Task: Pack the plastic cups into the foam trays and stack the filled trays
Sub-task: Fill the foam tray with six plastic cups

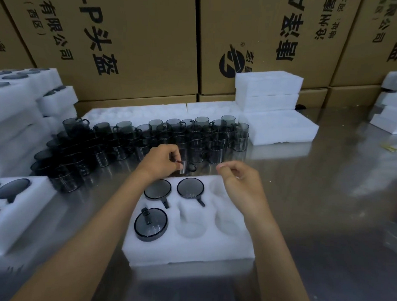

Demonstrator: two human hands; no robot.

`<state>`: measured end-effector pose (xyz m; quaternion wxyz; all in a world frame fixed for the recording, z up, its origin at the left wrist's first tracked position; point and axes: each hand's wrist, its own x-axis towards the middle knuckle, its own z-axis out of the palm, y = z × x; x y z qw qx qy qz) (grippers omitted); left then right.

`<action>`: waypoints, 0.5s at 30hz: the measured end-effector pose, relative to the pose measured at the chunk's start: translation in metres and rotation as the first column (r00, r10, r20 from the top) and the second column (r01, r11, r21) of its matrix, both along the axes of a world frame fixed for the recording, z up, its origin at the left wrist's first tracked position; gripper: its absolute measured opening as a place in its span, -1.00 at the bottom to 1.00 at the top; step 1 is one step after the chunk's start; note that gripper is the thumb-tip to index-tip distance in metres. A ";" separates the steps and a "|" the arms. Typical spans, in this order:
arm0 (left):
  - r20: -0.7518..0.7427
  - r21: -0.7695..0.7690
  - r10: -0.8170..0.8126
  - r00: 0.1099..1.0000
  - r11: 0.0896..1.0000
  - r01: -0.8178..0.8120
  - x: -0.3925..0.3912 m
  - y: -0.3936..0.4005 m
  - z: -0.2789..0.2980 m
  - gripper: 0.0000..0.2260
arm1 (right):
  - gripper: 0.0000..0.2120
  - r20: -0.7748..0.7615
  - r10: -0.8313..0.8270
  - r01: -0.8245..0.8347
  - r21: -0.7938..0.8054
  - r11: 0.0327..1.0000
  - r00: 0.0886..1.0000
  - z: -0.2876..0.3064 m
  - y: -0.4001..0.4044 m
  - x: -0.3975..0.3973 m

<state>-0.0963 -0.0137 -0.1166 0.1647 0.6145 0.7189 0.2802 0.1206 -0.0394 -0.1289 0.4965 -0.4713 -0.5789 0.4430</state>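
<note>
A shiny steel tabletop (326,200) spreads out before me, catching dull reflections. From ten to two o'clock, tall brown cardboard cartons (138,40) printed with black Chinese characters wall it in.

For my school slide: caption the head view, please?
Left hand picks a cup; tray half full.
</note>
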 end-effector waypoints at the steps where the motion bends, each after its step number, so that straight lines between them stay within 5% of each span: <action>1: 0.007 0.073 -0.018 1.000 0.997 0.017 0.002 -0.006 0.000 -0.81 | -0.85 0.041 -0.006 0.005 0.036 0.999 0.999 0.000 -0.001 -0.001; 5: -0.019 0.398 -0.118 0.993 0.910 0.116 0.016 -0.037 0.010 -0.80 | -0.85 0.223 -0.047 0.013 0.148 0.989 0.974 0.001 -0.009 -0.005; 10: -0.179 0.589 -0.145 0.973 0.776 0.224 0.041 -0.080 0.018 -0.83 | -0.89 0.084 0.104 -0.122 0.250 0.960 0.991 0.010 -0.018 -0.009; 15: 0.072 0.581 -0.171 0.983 0.808 0.098 0.065 -0.102 0.019 -0.61 | -0.88 0.123 0.202 -0.225 0.214 0.951 0.972 0.026 -0.022 0.004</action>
